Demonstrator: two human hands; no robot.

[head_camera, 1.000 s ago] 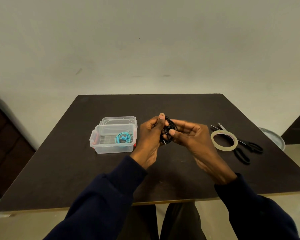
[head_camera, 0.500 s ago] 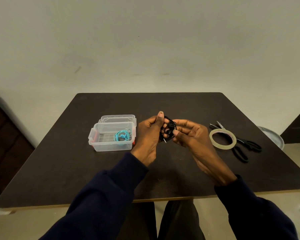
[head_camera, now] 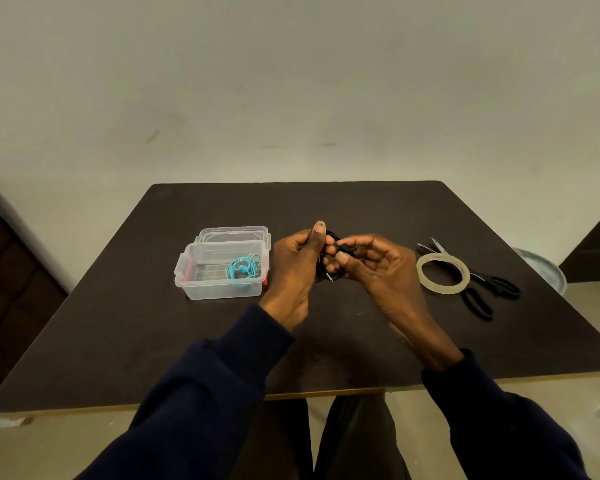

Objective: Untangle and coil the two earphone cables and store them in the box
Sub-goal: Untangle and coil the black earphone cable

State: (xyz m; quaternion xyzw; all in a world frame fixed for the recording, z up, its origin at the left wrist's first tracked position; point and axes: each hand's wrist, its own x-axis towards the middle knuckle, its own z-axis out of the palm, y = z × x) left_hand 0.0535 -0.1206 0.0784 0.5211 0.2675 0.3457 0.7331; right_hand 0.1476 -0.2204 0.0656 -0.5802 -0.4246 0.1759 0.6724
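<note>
Above the middle of the table [head_camera: 326, 209], the left hand [head_camera: 297, 268] curls round the black cable [head_camera: 327, 270] to hold its loops together, while the right hand [head_camera: 385, 271] pinches a loose end with bent fingers [head_camera: 361, 242], likely to tuck it. Beside them the blue cable [head_camera: 241, 268] lies coiled in the open box [head_camera: 222, 292].

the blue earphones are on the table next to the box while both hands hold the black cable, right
Not quite: the head view shows the blue earphones inside the box, not beside it. The left hand and right hand do hold the black cable.
</note>
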